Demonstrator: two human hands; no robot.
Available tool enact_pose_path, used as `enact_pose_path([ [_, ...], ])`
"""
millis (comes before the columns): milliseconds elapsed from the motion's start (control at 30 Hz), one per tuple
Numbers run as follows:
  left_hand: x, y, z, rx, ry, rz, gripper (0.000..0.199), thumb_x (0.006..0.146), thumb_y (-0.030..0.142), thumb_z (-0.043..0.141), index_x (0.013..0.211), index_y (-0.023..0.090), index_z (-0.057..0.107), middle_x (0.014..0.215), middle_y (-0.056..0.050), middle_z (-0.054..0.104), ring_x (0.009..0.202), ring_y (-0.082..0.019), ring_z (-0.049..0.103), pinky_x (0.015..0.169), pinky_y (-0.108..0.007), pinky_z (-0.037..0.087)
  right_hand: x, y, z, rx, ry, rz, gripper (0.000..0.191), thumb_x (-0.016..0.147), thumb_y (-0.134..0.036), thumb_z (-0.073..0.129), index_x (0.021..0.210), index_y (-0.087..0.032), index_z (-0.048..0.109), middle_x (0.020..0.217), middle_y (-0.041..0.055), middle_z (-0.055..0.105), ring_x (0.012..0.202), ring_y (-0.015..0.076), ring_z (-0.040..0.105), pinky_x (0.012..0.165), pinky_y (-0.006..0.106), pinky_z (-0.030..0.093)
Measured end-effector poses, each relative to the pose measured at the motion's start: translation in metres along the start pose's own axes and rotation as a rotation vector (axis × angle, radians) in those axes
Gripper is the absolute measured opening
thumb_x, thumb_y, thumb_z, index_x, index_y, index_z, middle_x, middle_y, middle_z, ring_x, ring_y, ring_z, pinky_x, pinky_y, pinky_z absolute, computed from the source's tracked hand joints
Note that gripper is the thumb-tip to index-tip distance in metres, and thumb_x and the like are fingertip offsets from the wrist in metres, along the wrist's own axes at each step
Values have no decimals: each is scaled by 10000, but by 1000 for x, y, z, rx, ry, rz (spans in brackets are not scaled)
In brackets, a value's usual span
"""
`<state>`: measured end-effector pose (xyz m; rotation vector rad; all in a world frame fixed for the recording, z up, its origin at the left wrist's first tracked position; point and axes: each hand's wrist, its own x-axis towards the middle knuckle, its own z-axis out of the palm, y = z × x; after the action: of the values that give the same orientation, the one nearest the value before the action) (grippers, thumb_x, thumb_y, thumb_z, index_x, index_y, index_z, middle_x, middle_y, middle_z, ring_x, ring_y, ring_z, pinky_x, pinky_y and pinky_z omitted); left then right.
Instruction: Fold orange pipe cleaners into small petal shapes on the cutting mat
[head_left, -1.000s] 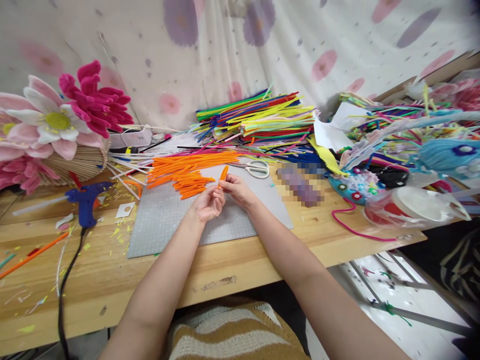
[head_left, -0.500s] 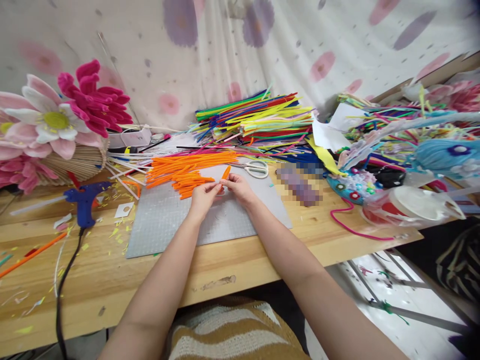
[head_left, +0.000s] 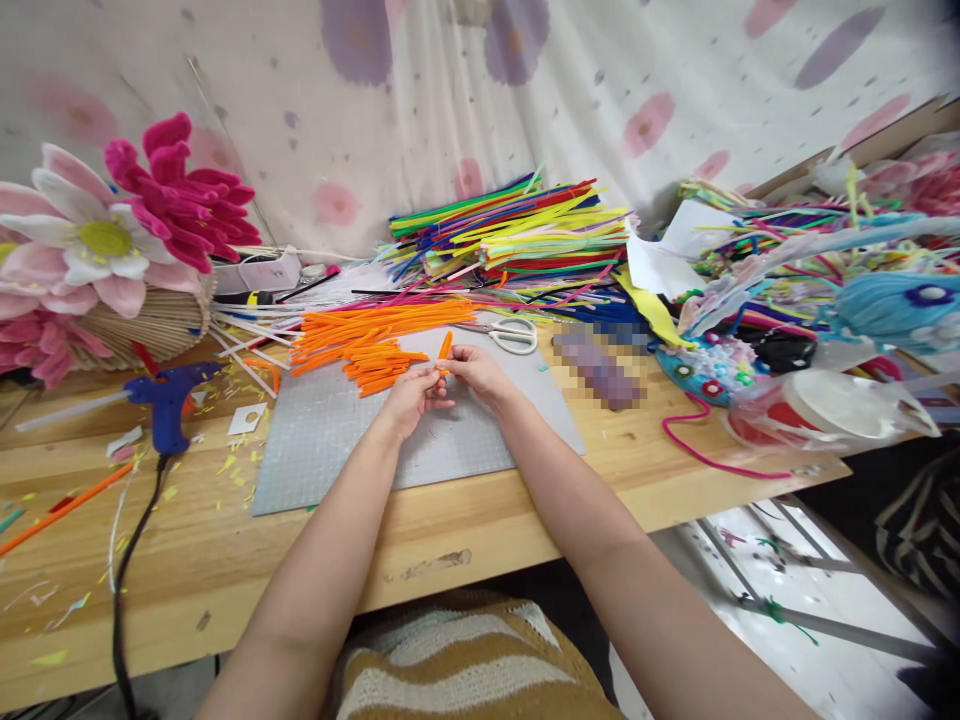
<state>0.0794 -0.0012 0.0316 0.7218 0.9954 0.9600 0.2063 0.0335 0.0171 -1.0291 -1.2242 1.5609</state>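
Over the grey cutting mat (head_left: 322, 445), my left hand (head_left: 409, 402) and my right hand (head_left: 481, 375) meet at the fingertips. Between them stands a short orange pipe cleaner (head_left: 446, 345), pointing up and seemingly bent double. Both hands pinch its lower end, which the fingers partly hide. Close to my left hand lies a pile of short orange pipe cleaners (head_left: 381, 364), with longer orange pipe cleaners (head_left: 386, 318) behind it. Beyond my right hand rest scissors (head_left: 514, 336) with pale handles, their blades toward the orange pieces.
At left are a blue glue gun (head_left: 171, 405) with a black cord (head_left: 122, 590) and a fuzzy flower arrangement (head_left: 105, 240). A heap of coloured pipe cleaners (head_left: 517, 235) lies at the back. A transparent container (head_left: 814, 415) stands near the table's right edge.
The orange pipe cleaner stands more upright between my fingertips. Some fingers of my left hand have spread out below it. The camera view has shifted slightly.
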Motion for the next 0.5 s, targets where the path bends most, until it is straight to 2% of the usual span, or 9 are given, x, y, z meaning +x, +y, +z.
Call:
enact_pose_path([
  [100,0,-4,2,80,7,76,139,613,146,678,718,127,590,664,8,541,569,-81,520,523,-239,512,3,2,3,-25,62,-9,271,510,-330,720,566,-157,519,535,-37,519,512,72,419,504,221,290],
  [300,3,-17,5,609,315,472,226,598,337,723,620,161,582,568,33,507,531,-80,434,542,-197,374,1,0,1,73,66,41,318,462,-318,742,540,-158,478,513,-47,503,496,62,401,508,216,290],
  [400,1,-17,5,761,338,615,178,673,350,667,670,179,618,656,-4,586,594,-107,486,595,-209,371,-1,-3,-1,70,69,35,290,480,-309,725,537,-158,484,508,-47,493,487,58,379,506,220,268],
  [500,-1,-16,3,757,307,635,162,732,349,612,728,191,648,728,-39,641,668,-141,552,631,-221,384,-2,-2,-3,40,77,19,261,497,-300,708,540,-157,494,498,-56,474,472,48,328,497,224,229],
])
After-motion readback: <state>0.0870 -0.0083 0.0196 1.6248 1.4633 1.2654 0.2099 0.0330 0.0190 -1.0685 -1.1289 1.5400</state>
